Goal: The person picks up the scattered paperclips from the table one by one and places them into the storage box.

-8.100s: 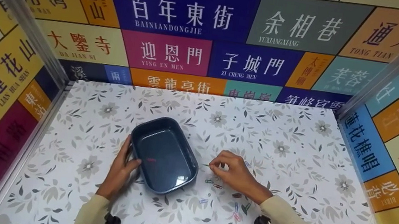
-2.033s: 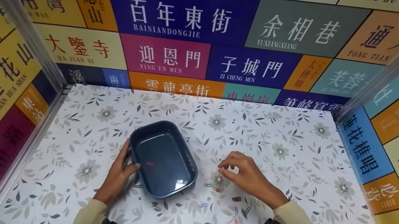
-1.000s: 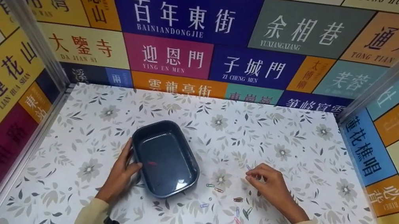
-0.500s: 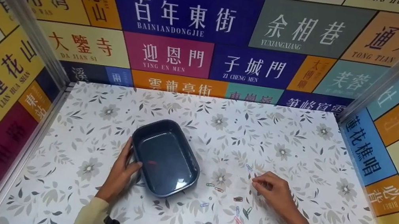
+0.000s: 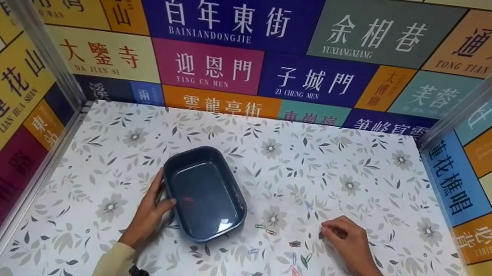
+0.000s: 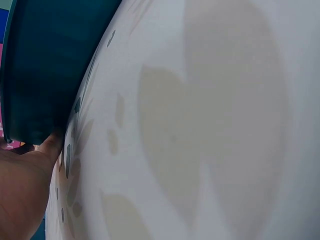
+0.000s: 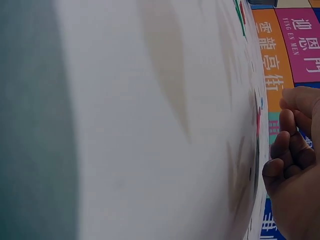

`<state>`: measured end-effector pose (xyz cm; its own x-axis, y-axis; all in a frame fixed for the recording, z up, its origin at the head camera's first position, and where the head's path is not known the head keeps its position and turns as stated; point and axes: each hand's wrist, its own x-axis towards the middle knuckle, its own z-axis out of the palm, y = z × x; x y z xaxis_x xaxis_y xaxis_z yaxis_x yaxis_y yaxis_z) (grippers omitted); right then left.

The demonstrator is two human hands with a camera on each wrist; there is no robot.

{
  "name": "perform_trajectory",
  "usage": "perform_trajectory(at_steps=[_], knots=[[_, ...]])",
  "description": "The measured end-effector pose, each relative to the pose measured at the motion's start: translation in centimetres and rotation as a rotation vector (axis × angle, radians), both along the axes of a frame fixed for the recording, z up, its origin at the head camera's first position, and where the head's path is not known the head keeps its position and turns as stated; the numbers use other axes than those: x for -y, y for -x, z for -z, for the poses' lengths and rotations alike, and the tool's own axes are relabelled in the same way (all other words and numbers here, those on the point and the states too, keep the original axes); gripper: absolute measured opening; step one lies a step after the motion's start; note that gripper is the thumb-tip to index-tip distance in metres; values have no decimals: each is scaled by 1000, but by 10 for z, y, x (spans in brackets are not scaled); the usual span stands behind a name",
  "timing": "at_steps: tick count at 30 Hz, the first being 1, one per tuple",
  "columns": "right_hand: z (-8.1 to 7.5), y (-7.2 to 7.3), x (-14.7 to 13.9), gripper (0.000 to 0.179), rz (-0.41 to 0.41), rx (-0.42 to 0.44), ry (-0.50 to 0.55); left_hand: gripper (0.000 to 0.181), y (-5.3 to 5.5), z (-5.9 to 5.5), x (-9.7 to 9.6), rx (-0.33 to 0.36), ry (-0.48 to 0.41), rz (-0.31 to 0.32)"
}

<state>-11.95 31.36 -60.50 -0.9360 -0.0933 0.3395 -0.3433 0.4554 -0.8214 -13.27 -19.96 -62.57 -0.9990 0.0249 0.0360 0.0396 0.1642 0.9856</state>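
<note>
A dark blue rectangular dish (image 5: 204, 200) stands left of the table's middle, with a pink paper clip (image 5: 187, 199) inside. My left hand (image 5: 149, 214) holds the dish's left side, thumb at the rim; in the left wrist view its fingers reach the dish wall (image 6: 42, 70). My right hand (image 5: 350, 243) is low over the table, right of the loose clips, thumb and forefinger pinched together. A small dark green bit, seemingly a green paper clip (image 5: 321, 236), shows just under the fingertips. In the right wrist view the right hand's (image 7: 295, 155) other fingers are curled and no clip shows between them.
Loose paper clips lie between dish and right hand: a green one (image 5: 260, 226), an orange-red one (image 5: 271, 232), a brown piece (image 5: 295, 244), a dark green one (image 5: 305, 261), a pink one (image 5: 294, 271) and several blue ones (image 5: 253, 251). Printed walls (image 5: 225, 16) enclose the table.
My right hand has moved rightward from beside the dish, past the blue clip at the back, and slightly toward the body. The left hand and dish have stayed in place.
</note>
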Motion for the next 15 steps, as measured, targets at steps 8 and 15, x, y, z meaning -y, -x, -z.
perform_trajectory(at_steps=[8,15], knots=[[5,0,-10,20,13,-48,9,87,2,1,1,-26,-21,23],[38,5,-31,29,1,-114,-52,87,2,1,1,-43,-29,22]])
